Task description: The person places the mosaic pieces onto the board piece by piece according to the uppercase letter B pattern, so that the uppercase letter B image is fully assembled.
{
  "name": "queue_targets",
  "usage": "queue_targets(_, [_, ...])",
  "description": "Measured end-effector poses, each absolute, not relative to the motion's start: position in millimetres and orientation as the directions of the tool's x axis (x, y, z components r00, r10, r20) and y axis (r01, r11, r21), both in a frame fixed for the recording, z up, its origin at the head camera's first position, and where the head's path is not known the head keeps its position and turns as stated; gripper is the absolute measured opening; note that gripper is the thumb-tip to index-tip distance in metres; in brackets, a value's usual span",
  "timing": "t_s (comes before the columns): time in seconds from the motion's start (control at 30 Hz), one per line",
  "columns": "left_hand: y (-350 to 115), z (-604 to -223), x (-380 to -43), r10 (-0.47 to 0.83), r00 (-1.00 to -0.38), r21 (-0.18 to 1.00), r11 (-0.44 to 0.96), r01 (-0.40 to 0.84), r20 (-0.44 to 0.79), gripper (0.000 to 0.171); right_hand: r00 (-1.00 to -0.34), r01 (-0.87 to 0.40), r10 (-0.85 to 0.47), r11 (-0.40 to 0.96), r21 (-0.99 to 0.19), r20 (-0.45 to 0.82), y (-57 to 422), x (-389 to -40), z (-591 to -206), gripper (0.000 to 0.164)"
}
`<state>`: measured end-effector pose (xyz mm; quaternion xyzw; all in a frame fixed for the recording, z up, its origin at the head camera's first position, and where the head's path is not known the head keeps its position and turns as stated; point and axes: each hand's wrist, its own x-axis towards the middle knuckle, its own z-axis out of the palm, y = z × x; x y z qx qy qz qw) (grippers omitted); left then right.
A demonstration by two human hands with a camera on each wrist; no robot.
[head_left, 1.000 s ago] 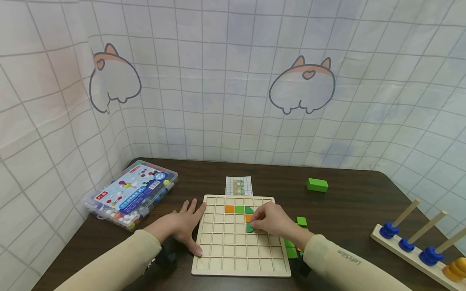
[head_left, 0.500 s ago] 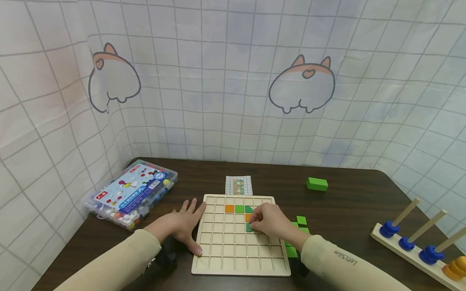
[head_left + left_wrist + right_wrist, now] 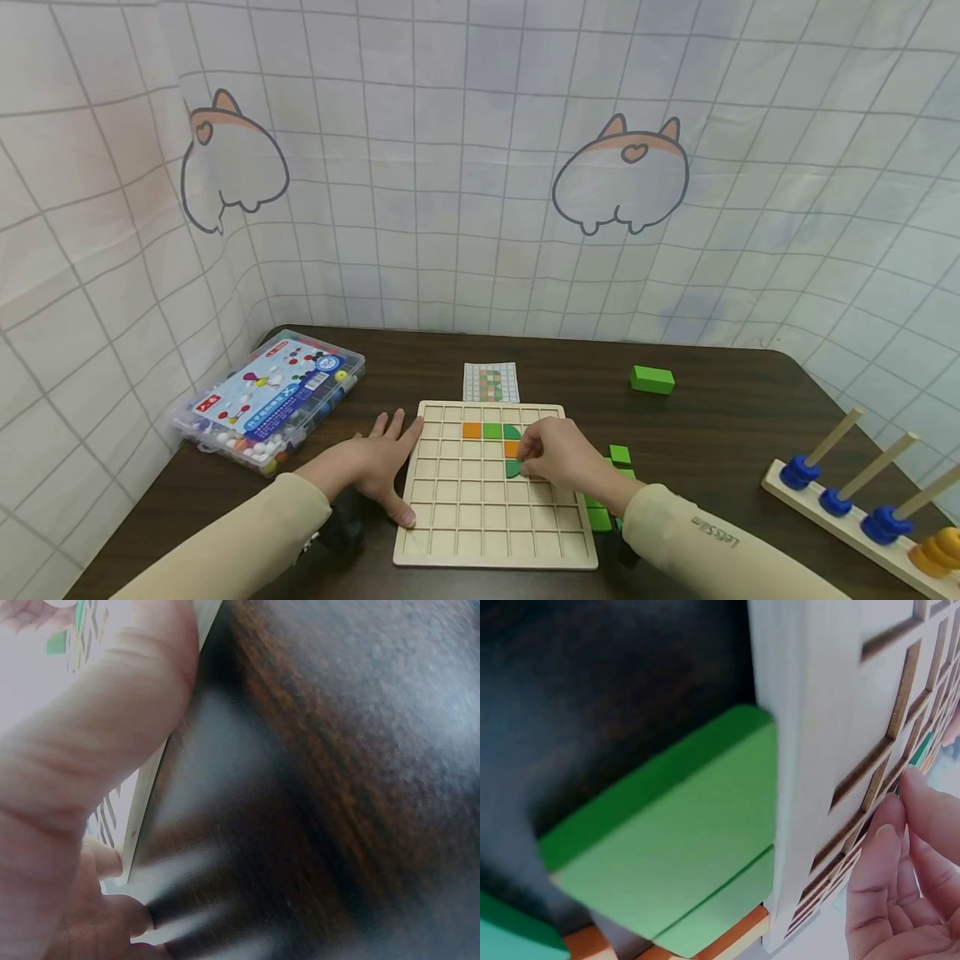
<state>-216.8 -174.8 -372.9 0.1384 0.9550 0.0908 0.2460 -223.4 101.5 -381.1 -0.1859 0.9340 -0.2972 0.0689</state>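
Observation:
The pale wooden grid board point(image 3: 480, 525) lies flat in front of me. My left hand point(image 3: 381, 468) is spread along its left edge, thumb on the rim; the left wrist view shows the thumb point(image 3: 112, 705) close up. With thumb and forefinger, my right hand point(image 3: 561, 454) pinches at the right edge of a dark green rounded tile point(image 3: 513, 469) in a grid cell. Above that tile sits an orange square tile point(image 3: 511, 450). The row higher up holds another orange tile point(image 3: 472, 431), a light green tile point(image 3: 492, 431) and a dark green rounded tile point(image 3: 512, 432).
Several green tiles point(image 3: 675, 832) lie against the board's right side, partly under my right wrist. A printed pattern card point(image 3: 491, 382) lies behind the board. Around stand a clear case of beads point(image 3: 270, 400), a green block point(image 3: 652, 380) and a peg rack point(image 3: 840, 517) with rings.
My right fingertips have shifted slightly, and the dark green tile they touch has turned a little within its cell. My left hand stays in place at the board's edge.

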Motion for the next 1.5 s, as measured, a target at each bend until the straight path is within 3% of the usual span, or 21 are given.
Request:
queue_targets(0.87, [-176, -379, -222, 0.303, -0.838, 0.243, 0.947, 0.211, -0.453, 0.142, -0.934, -0.303, -0.356, 0.772, -0.559, 0.015, 108, -222, -377, 0.015])
queue_targets(1.13, [-181, -391, -230, 0.320, -0.840, 0.256, 0.940, 0.225, -0.439, 0.148, -0.949, -0.273, -0.314, 0.795, -0.542, 0.018, 146, -233, -368, 0.006])
queue_targets(1.3, [-176, -376, -219, 0.307, -0.842, 0.247, 0.945, 0.215, -0.443, 0.139, -0.948, -0.278, -0.319, 0.795, -0.539, 0.019, 180, -241, -367, 0.009])
queue_targets(1.5, [-179, -383, -223, 0.319, -0.841, 0.261, 0.940, 0.220, -0.437, 0.143, -0.950, -0.256, -0.310, 0.810, -0.528, -0.015, 217, -250, -373, 0.015])
